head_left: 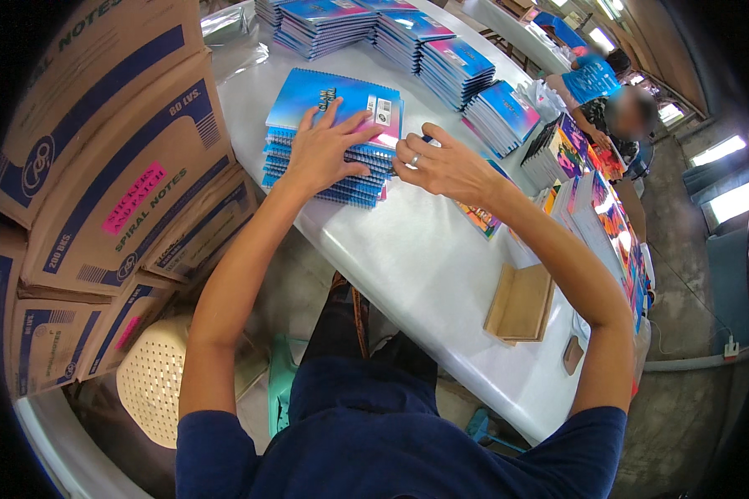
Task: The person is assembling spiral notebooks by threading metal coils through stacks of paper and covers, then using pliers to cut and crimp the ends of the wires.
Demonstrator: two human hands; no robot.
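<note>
A stack of blue spiral notebooks (329, 104) lies on the white table (424, 258) in front of me. My left hand (320, 150) rests flat on the near part of the stack, fingers spread over the top cover. My right hand (441, 162), with a ring on one finger, touches the stack's right edge by the spiral binding; a small dark thing shows at its fingertips, too hidden to identify.
More notebook stacks (441, 54) line the table's far side, with colourful ones (607, 224) at right. Cardboard boxes (108, 166) pile up at left. A brown holder (520, 303) sits near the table edge. Another person (607, 100) works farther along. A white perforated stool (154, 378) stands below.
</note>
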